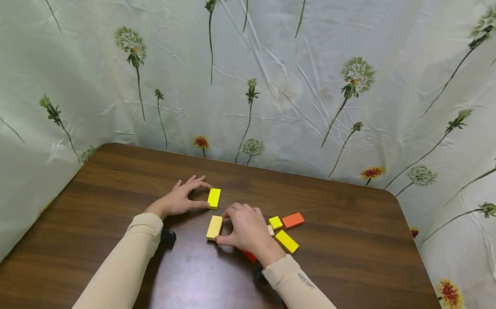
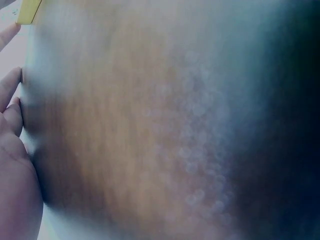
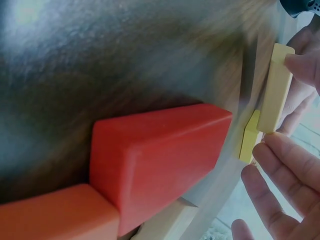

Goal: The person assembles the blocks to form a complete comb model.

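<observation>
My right hand (image 1: 249, 229) pinches a pale yellow block (image 1: 214, 228) by its two ends, thumb at one end and fingertips at the other. In the right wrist view that pale block (image 3: 276, 90) appears raised off the tabletop, its shadow apart from it. Just beyond it, my left hand (image 1: 180, 199) holds a brighter yellow block (image 1: 213, 198) between thumb and index finger, the other fingers spread. Only a corner of a yellow block (image 2: 28, 11) shows in the left wrist view, with a fingertip at its edge.
Right of my right hand lie an orange block (image 1: 292, 220), a small yellow block (image 1: 275, 222), a longer yellow block (image 1: 286, 242) and a small pale block (image 1: 270, 230). A red block (image 3: 165, 160) sits under the right wrist. The brown wooden table (image 1: 127, 170) meets a flowered curtain (image 1: 291, 74).
</observation>
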The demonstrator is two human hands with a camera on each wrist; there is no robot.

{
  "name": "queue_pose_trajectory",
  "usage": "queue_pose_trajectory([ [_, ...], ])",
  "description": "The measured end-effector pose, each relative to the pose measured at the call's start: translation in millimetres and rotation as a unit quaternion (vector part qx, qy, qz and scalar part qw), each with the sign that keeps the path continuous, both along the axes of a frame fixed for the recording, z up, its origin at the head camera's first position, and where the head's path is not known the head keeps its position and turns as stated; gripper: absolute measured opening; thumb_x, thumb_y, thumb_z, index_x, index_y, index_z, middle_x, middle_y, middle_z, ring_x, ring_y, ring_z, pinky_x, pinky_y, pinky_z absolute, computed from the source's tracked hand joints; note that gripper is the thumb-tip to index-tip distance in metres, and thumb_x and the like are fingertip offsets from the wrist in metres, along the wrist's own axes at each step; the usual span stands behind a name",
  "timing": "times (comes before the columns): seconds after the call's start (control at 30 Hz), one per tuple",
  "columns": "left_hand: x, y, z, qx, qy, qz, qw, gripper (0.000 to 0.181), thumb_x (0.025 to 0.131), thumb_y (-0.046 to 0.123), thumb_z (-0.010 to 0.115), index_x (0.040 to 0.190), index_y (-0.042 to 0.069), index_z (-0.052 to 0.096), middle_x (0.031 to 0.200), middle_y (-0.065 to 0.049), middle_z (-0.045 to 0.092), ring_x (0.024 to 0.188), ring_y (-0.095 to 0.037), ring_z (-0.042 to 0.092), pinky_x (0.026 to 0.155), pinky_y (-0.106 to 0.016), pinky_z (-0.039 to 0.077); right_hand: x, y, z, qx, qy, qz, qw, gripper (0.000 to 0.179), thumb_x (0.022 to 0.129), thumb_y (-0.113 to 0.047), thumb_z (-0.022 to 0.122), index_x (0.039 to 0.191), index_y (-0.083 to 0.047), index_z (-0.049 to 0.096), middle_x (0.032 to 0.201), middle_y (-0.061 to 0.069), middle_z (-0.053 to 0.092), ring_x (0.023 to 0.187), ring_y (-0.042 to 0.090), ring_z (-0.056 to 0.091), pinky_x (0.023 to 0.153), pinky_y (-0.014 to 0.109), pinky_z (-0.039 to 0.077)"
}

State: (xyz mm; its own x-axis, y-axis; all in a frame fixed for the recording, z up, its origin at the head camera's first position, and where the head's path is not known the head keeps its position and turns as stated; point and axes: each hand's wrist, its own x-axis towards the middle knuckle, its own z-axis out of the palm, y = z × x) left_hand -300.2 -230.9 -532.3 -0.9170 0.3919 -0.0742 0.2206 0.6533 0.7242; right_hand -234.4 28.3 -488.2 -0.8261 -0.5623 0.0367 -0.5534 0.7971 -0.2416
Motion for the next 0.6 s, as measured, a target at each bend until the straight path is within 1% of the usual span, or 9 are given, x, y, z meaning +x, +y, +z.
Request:
queue_pose_trajectory([
  [0.2, 0.1, -0.3, -0.2, -0.002, -0.001, 0.0, 1.0, 0.057, 0.101, 0.037, 0.076, 0.151, 0.016, 0.058, 0.178, -0.021, 0.025, 0.168, -0.046, 0.007, 0.13, -0.072, -0.007, -1.3, -2.4, 0.7, 0.005, -0.01, -0.003, 0.9999, 0.054, 0.086, -0.057, 0.085, 0.122, -0.017, 0.076, 0.122, 0.0, 0.073, 0.119, 0.024, 0.068, 0.104, 0.052, 0.054],
  [0.6, -0.4, -0.7, 0.1, 0.0, -0.004, -0.001, 1.0, 0.058, 0.101, 0.038, 0.076, 0.151, 0.017, 0.058, 0.178, -0.021, 0.025, 0.168, -0.046, 0.006, 0.13, -0.072, -0.007, -6.6, -6.4, -4.0, 0.01, -0.016, -0.008, 0.9998, 0.056, 0.086, -0.058, 0.085, 0.123, -0.018, 0.076, 0.122, -0.001, 0.074, 0.117, 0.023, 0.069, 0.102, 0.05, 0.054],
])
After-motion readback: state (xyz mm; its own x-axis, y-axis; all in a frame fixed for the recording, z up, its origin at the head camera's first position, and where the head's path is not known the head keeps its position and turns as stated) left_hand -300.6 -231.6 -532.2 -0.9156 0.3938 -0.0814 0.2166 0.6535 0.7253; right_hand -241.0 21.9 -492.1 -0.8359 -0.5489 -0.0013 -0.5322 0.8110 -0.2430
